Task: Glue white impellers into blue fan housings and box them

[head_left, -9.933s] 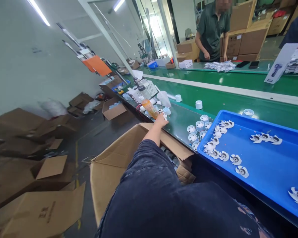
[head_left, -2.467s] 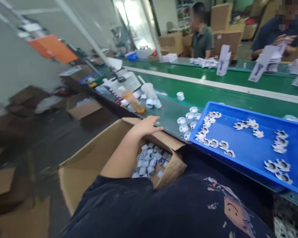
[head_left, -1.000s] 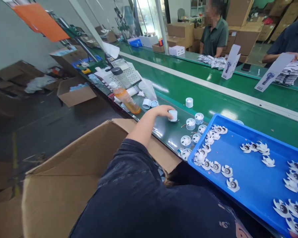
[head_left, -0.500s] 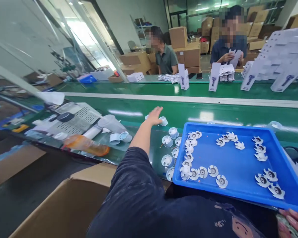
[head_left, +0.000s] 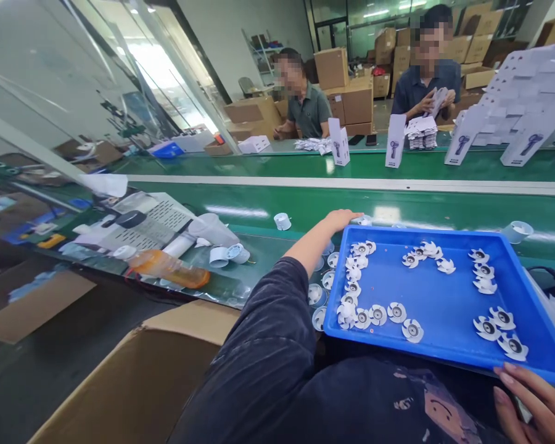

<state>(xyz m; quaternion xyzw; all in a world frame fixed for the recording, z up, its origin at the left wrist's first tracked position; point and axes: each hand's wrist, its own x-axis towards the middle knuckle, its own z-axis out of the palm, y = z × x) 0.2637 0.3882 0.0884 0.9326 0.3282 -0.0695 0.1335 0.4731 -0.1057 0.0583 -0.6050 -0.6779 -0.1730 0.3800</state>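
Past the back left corner of the blue tray point(head_left: 448, 354), my left hand point(head_left: 343, 218) has its fingers around a small white cup-shaped motor housing point(head_left: 363, 220). The far side of its grip is hidden. My right hand point(head_left: 534, 394) is by the tray's front right corner, fingers apart and slightly bent. Something pale shows under them, too covered to name. White fan impellers point(head_left: 412, 330) lie in groups in the tray. Several more white housings point(head_left: 316, 295) stand along its left side, partly behind my left arm. One housing point(head_left: 282, 221) stands alone farther left.
Left on the bench are an orange-liquid bottle point(head_left: 171, 266), two white cylindrical parts point(head_left: 219, 256) and a perforated metal box point(head_left: 141, 225). An open carton point(head_left: 134, 370) stands below. Across the green belt point(head_left: 240, 200), two people sit behind white boxes point(head_left: 394, 142). Another housing point(head_left: 518, 232) stands behind the tray.
My left hand has moved right along the belt, and a housing has moved with it to the tray's back left corner. My right hand has come further into view, its fingers more spread.
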